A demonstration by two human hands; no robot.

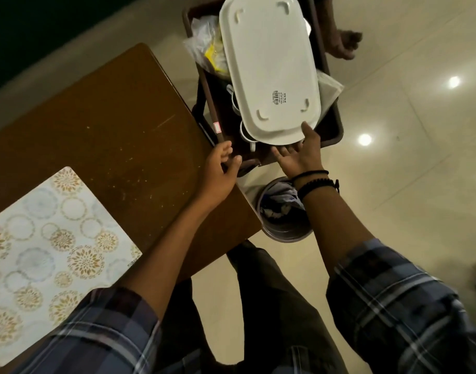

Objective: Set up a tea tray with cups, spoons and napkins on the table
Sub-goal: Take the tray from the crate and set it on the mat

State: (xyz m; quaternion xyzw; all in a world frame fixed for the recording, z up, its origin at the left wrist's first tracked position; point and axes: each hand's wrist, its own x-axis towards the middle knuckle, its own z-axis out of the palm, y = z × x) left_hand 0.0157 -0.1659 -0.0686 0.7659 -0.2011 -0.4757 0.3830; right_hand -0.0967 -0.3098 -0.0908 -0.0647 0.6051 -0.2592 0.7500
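Observation:
A white oblong tray (pixel 269 68) lies upside down on top of a dark brown crate (pixel 335 122) held beyond the table. My right hand (pixel 301 155) grips the tray's near edge, thumb on top and fingers underneath. My left hand (pixel 223 171) rests on the crate's near left rim with its fingers curled over it. White cups (pixel 245 130) peek out from under the tray. Folded napkins (pixel 328 89) show at the tray's right side. No spoons are visible.
A brown wooden table (pixel 118 130) stands at my left, with a patterned placemat (pixel 48 255) on its near part. A bin (pixel 282 211) with crumpled stuff stands on the floor by the table's corner. Another person's hand (pixel 344 44) holds the crate's far side. Plastic packets (pixel 207 47) fill the crate's far left.

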